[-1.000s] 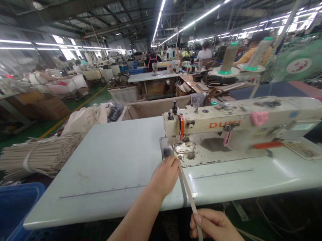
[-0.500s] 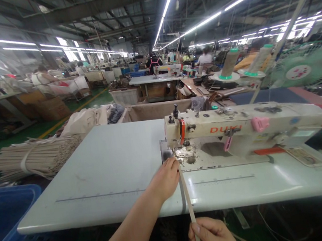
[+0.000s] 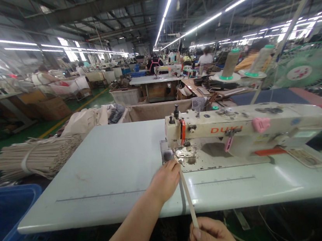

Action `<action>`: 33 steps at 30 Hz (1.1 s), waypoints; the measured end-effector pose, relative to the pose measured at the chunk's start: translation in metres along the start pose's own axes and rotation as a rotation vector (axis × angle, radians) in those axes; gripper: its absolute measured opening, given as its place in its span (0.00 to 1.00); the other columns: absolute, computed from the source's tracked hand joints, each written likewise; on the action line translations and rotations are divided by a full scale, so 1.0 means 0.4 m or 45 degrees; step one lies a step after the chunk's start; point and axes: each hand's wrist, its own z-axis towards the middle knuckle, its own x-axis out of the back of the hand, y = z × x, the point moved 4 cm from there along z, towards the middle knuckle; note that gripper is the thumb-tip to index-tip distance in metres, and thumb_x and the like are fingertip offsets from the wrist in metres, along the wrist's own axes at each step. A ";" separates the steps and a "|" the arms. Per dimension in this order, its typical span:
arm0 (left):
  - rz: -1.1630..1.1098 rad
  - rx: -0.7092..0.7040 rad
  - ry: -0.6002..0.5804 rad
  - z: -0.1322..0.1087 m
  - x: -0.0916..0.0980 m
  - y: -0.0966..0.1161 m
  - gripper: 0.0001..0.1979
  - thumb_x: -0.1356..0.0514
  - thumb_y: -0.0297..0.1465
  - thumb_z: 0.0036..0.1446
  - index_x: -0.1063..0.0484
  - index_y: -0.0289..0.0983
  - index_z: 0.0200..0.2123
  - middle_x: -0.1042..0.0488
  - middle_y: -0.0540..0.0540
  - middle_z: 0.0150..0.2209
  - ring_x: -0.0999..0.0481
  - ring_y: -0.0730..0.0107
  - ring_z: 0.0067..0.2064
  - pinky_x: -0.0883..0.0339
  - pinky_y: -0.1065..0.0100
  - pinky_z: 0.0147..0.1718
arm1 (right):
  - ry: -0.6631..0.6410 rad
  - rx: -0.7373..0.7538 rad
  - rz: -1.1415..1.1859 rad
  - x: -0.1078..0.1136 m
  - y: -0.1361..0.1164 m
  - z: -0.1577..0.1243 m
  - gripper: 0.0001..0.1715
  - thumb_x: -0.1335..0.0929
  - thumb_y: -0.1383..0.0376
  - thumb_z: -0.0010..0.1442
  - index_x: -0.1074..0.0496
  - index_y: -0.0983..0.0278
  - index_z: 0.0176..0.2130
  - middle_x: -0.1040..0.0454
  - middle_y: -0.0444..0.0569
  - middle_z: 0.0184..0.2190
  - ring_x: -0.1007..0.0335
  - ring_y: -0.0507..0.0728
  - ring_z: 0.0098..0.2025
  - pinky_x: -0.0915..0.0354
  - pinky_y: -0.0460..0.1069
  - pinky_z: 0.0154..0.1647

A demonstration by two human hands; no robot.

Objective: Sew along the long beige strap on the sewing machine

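A narrow beige fabric strap (image 3: 188, 195) runs from the needle area of the sewing machine (image 3: 243, 124) down over the table's front edge. My left hand (image 3: 167, 179) is closed on the strap just in front of the presser foot, its fingertips partly hidden by the hand itself. Below the table edge, my right hand (image 3: 212, 234) pinches the same strap between thumb and fingers. Between the two hands the strap looks taut. Under the machine's head lies a metal needle plate (image 3: 184, 153), with dark specks around it.
The pale table (image 3: 104, 162) has a ruler line along its front. A tied bundle of beige strips (image 3: 36, 157) and a blue basket (image 3: 11, 217) are at the left. Thread cones (image 3: 230, 64) and a green fan (image 3: 301, 70) stand at the back right. Other people sit farther off.
My left hand has shifted very slightly toward me, away from the needle. The right hand stays almost in place, with less strap showing below it.
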 end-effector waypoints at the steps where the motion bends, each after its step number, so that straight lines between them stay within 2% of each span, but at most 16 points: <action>1: -0.001 0.003 -0.003 0.000 0.000 0.000 0.10 0.45 0.23 0.66 0.31 0.38 0.48 0.28 0.40 0.55 0.26 0.58 0.57 0.29 0.56 0.60 | -0.006 0.037 -0.058 0.002 -0.003 0.001 0.28 0.28 0.44 0.61 0.21 0.64 0.27 0.24 0.48 0.26 0.31 0.56 0.31 0.36 0.50 0.37; 5: 0.003 0.013 -0.021 0.000 0.002 0.000 0.08 0.45 0.24 0.66 0.31 0.38 0.47 0.28 0.41 0.54 0.25 0.59 0.56 0.29 0.57 0.59 | 0.028 0.150 -0.222 0.011 -0.016 0.011 0.29 0.29 0.43 0.61 0.22 0.64 0.25 0.26 0.49 0.28 0.30 0.58 0.33 0.35 0.51 0.38; 8: 0.015 0.017 -0.026 0.001 0.003 0.002 0.09 0.45 0.23 0.65 0.31 0.39 0.46 0.27 0.42 0.54 0.25 0.59 0.55 0.28 0.57 0.58 | 0.123 0.137 -0.228 0.014 -0.029 0.018 0.27 0.28 0.43 0.59 0.19 0.63 0.30 0.24 0.49 0.30 0.28 0.59 0.36 0.34 0.52 0.41; 11: 0.034 0.016 -0.028 0.002 0.000 0.001 0.09 0.45 0.24 0.65 0.31 0.40 0.46 0.27 0.42 0.53 0.25 0.59 0.54 0.28 0.56 0.57 | 0.203 0.023 -0.015 0.012 -0.028 0.024 0.29 0.26 0.40 0.54 0.18 0.62 0.38 0.20 0.50 0.33 0.26 0.60 0.38 0.31 0.52 0.41; 13: 0.046 0.004 -0.026 0.001 -0.005 -0.001 0.08 0.45 0.25 0.66 0.31 0.39 0.46 0.27 0.41 0.53 0.24 0.59 0.54 0.28 0.56 0.57 | 0.203 -0.066 0.143 0.005 -0.023 0.026 0.32 0.25 0.38 0.52 0.19 0.62 0.40 0.20 0.50 0.31 0.25 0.59 0.35 0.31 0.51 0.38; 17: 0.049 -0.015 -0.009 0.001 -0.009 -0.005 0.08 0.46 0.25 0.66 0.31 0.39 0.46 0.27 0.41 0.53 0.25 0.58 0.55 0.29 0.55 0.58 | 0.192 -0.140 0.197 -0.010 -0.036 0.015 0.31 0.24 0.40 0.52 0.20 0.64 0.36 0.21 0.49 0.26 0.27 0.55 0.30 0.32 0.49 0.35; 24: -0.008 0.024 -0.024 0.003 0.001 -0.003 0.09 0.45 0.24 0.65 0.31 0.40 0.46 0.28 0.42 0.54 0.25 0.60 0.55 0.29 0.57 0.58 | 0.266 -0.187 0.242 -0.025 -0.078 -0.021 0.25 0.23 0.45 0.55 0.19 0.65 0.34 0.19 0.50 0.27 0.27 0.55 0.31 0.33 0.49 0.37; 33: -0.045 0.025 -0.034 0.000 0.000 -0.007 0.12 0.44 0.24 0.65 0.34 0.40 0.51 0.28 0.41 0.54 0.26 0.59 0.56 0.29 0.56 0.59 | 0.219 -0.164 0.244 -0.015 -0.054 -0.010 0.29 0.23 0.42 0.52 0.19 0.66 0.32 0.21 0.50 0.25 0.28 0.55 0.28 0.33 0.48 0.33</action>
